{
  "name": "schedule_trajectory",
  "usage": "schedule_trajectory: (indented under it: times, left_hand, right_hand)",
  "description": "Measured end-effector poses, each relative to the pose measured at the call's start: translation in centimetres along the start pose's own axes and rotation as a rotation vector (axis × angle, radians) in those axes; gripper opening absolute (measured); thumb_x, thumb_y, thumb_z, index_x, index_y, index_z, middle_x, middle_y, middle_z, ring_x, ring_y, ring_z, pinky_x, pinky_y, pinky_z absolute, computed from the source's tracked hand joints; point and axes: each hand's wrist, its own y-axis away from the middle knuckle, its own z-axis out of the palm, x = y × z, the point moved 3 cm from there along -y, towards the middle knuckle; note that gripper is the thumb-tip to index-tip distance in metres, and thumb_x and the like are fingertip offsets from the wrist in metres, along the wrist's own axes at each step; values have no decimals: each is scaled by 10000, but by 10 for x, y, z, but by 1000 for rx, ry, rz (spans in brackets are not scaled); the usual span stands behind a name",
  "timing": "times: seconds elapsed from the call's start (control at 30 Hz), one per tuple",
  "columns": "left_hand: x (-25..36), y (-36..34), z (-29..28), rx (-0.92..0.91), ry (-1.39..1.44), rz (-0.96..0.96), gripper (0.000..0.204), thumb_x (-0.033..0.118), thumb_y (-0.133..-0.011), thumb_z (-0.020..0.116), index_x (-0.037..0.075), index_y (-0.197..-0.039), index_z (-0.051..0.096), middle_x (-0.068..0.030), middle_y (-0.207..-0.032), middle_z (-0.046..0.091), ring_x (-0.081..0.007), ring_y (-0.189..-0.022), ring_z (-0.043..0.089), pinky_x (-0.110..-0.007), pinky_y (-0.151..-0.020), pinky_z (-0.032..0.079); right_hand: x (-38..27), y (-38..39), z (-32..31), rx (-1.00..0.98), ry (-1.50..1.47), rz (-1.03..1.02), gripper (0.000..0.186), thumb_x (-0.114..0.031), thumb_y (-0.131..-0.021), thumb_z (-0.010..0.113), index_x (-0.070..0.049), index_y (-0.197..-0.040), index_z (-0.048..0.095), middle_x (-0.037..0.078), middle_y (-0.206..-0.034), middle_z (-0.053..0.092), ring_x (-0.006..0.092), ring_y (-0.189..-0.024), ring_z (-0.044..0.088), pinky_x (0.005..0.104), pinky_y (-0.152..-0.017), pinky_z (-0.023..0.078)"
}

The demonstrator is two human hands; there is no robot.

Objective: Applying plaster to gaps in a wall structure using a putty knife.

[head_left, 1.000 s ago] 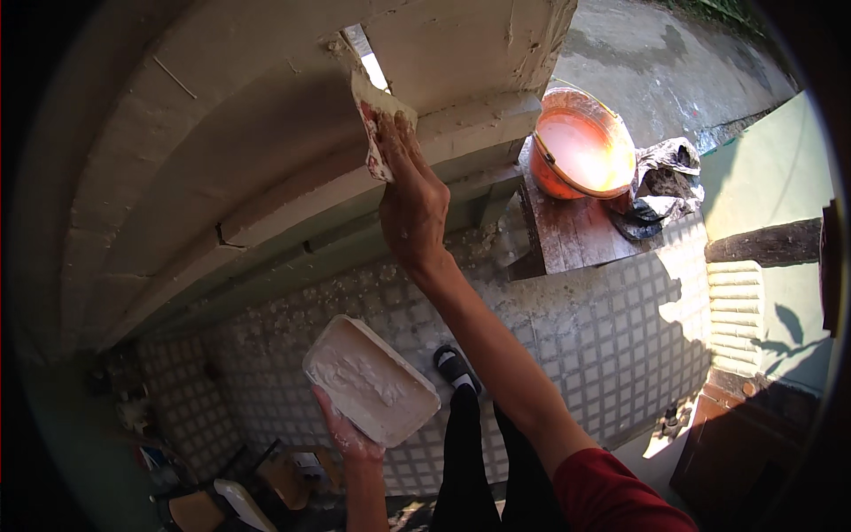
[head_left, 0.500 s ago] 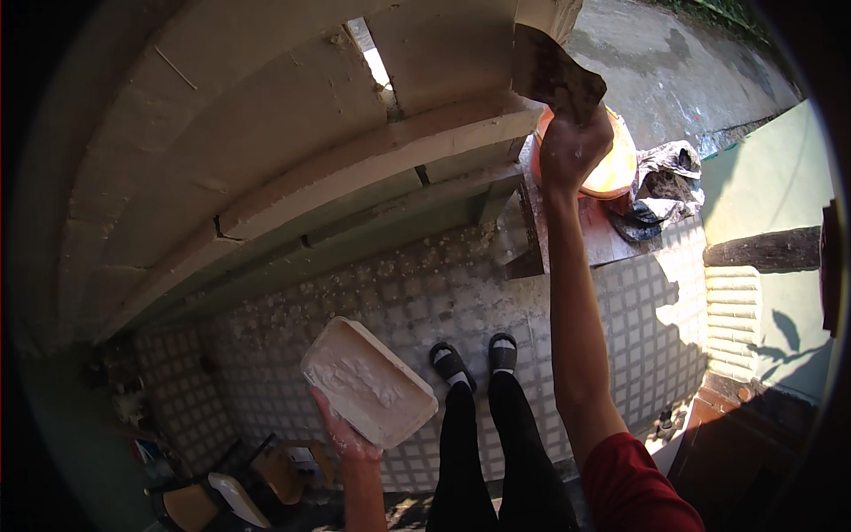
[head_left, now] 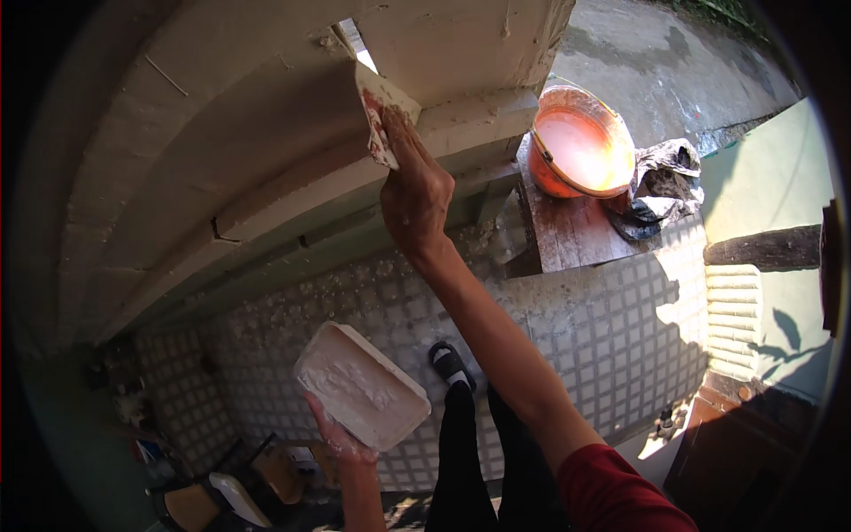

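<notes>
Facing pale wall (head_left: 461,53), tiled flr (head_left: 612,315) below

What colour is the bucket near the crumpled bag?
Orange, with a pale, whitish smear inside; the head view shows it best.

A grey-and-white checkered tile floor (head_left: 612,319) borders the near edge of a stained wooden bench (head_left: 567,244). Grey concrete pavement (head_left: 638,58) lies beyond the far edge. Sunlight strikes a pale green wall (head_left: 771,182) past the right edge.

Right hand (head_left: 418,192) reaches far forward, gripping, while left hand (head_left: 341,438) cups low.
</notes>
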Motion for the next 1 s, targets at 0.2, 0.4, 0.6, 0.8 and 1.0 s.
schedule_trajectory:
  times: [0.2, 0.4, 0.6, 0.8, 1.0]
  left_hand:
    - [4, 0, -1, 21, 20, 6, 655, 553, -945, 461, 170, -1458, 324, -57, -1463, 380, -289, -1313, 396, -468, -1086, 348]
    - [6, 0, -6, 4, 9, 17, 649, 549, -951, 450, 170, -1461, 317, -54, -1464, 376, -284, -1319, 389, -462, -1092, 341]
    - [10, -1, -7, -27, 21, -1, 663, 554, -951, 446, 164, -1468, 304, -56, -1478, 360, -285, -1327, 380, -458, -1100, 330]
    - [15, -7, -11, -32, -12, -13, 687, 569, -944, 446, 159, -1473, 293, -60, -1488, 346, -287, -1337, 368, -462, -1102, 326]
    - [26, -11, -12, -29, -34, -20, 705, 579, -936, 454, 161, -1478, 285, -63, -1494, 335, -291, -1345, 357, -466, -1105, 321]
  right_hand:
    - [21, -31, -40, 194, 10, 25, 584, 185, -728, 442, -28, -1247, 603, 193, -1164, 642, 307, -1049, 654, 324, -868, 515]
    - [2, -23, -4, 55, -16, 39, 618, 180, -701, 448, -69, -1241, 615, 199, -1170, 635, 266, -1077, 646, 328, -899, 500]
    - [12, -49, -31, 135, -102, -12, 649, 194, -673, 393, -45, -1234, 615, 182, -1190, 638, 279, -1108, 628, 354, -937, 488]
    - [-8, -45, -9, 30, 43, -50, 676, 192, -654, 387, -42, -1251, 600, 170, -1215, 624, 300, -1154, 592, 312, -937, 477]
    - [12, -42, -40, 100, 72, -50, 671, 191, -660, 375, -16, -1262, 585, 182, -1183, 642, 284, -1097, 630, 314, -936, 484]
